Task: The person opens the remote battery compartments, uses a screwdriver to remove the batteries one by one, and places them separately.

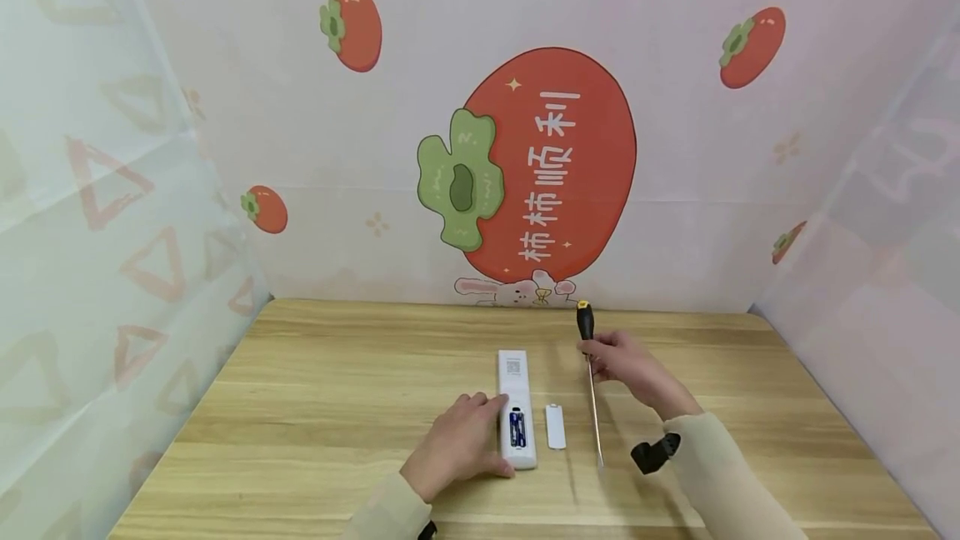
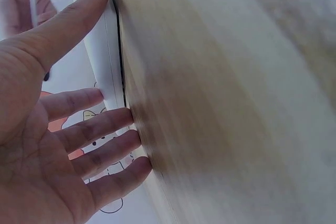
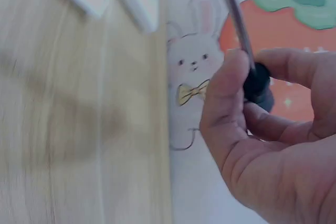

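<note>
A white remote control (image 1: 517,390) lies on the wooden table with its open battery compartment facing up, and two blue batteries (image 1: 518,429) sit side by side inside. My left hand (image 1: 465,440) rests along its left side. There the thumb (image 2: 79,14) and forefinger touch the remote's edge, while the other fingers, nearly straight, reach the tabletop. Just right of the remote lies its white battery cover (image 1: 555,427), apart from it. My right hand (image 1: 630,365) pinches a screwdriver (image 1: 592,390) near where its black, yellow-topped handle (image 1: 585,322) meets the shaft. The shaft points down toward the table's front.
Beneath everything is a wood-grain table (image 1: 337,390). A printed backdrop (image 1: 675,190) with red fruit and a rabbit stands behind its back edge, and patterned sheets flank both sides. A black strap piece (image 1: 656,453) sticks out by the right sleeve.
</note>
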The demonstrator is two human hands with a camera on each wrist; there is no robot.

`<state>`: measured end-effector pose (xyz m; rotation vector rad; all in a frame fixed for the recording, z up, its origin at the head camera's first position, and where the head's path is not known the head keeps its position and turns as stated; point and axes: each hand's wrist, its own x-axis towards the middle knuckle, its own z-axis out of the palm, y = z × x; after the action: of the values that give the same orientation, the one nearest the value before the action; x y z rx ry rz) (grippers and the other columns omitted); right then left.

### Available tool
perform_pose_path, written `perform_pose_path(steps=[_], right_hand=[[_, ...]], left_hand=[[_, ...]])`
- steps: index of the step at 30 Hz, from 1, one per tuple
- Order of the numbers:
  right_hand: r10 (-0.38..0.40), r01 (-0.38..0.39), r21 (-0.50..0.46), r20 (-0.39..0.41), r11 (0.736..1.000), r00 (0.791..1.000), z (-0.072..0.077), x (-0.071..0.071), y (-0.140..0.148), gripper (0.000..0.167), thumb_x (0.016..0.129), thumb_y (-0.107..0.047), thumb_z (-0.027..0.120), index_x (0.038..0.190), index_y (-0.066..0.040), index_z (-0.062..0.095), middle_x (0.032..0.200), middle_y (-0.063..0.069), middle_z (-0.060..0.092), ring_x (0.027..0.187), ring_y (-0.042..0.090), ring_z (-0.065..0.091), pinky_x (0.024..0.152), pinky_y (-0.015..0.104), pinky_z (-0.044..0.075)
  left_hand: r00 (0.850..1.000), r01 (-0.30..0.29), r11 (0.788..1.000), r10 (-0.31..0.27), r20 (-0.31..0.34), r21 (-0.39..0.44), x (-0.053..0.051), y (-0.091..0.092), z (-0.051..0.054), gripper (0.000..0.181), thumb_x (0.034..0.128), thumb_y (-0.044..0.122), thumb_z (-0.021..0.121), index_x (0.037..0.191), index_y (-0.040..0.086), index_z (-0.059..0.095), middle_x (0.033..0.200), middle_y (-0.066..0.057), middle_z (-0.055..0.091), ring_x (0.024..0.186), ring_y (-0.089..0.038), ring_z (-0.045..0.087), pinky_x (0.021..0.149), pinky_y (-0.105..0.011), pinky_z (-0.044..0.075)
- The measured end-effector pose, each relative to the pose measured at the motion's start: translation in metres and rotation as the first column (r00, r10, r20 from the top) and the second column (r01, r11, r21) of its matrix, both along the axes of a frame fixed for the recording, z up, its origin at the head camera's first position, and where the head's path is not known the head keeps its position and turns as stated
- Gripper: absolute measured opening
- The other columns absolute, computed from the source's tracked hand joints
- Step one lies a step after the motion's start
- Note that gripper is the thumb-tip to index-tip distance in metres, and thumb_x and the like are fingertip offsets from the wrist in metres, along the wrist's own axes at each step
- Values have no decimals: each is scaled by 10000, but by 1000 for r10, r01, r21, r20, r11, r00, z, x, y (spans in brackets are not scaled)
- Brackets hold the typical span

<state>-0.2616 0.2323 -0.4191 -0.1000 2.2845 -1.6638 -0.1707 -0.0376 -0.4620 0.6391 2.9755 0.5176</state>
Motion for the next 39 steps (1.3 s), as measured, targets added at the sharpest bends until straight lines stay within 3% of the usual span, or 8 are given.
perform_pose_path(steps=[8, 13, 20, 28, 39], right_hand=[[8, -9, -243, -7, 970, 1000, 16, 11, 2, 316, 1053, -221, 564, 1143, 78, 515, 907, 82, 565, 758, 156, 595, 751, 288, 559], [-33, 23, -312, -26, 950, 999, 20, 15, 2, 318, 1058, -243, 565, 1129, 62, 513, 891, 60, 624, 775, 138, 646, 755, 267, 576], [-45, 12, -277, -114, 961, 992, 26, 18, 2, 357, 1044, -272, 591, 1130, 69, 530, 939, 83, 637, 844, 177, 673, 815, 306, 582], [29, -77, -188, -244, 979, 969, 32, 28, -13, 343, 1036, -191, 605, 1129, 135, 554, 956, 218, 669, 831, 228, 709, 833, 365, 591], [146, -177, -96, -267, 980, 952, 29, 36, -27, 330, 1035, -185, 604, 1141, 127, 575, 966, 213, 685, 889, 400, 703, 830, 345, 590]], left_hand=[[1000, -1, 1000, 1, 8, 13, -1, -1, 2, 1004, 612, 505, 942, 1424, 53, 563, 1230, -120, 647, 1060, -274, 595, 899, -413, 537], [1000, 6, 1000, -6, 21, 22, -1, -1, 3, 1004, 621, 498, 940, 1430, 48, 554, 1250, -127, 642, 1095, -288, 595, 931, -426, 526], [999, 18, 1000, -19, 38, 21, -1, -2, 6, 1004, 637, 521, 925, 1440, 54, 544, 1249, -125, 640, 1087, -280, 592, 933, -427, 522], [999, 23, 999, -24, 39, 26, 0, -2, 9, 965, 674, 504, 915, 1439, 49, 543, 1239, -128, 641, 1089, -287, 593, 931, -428, 523], [999, 13, 1000, -14, 48, 22, 1, 0, 5, 961, 658, 513, 919, 1427, 67, 553, 1227, -122, 645, 1072, -283, 597, 912, -426, 529]])
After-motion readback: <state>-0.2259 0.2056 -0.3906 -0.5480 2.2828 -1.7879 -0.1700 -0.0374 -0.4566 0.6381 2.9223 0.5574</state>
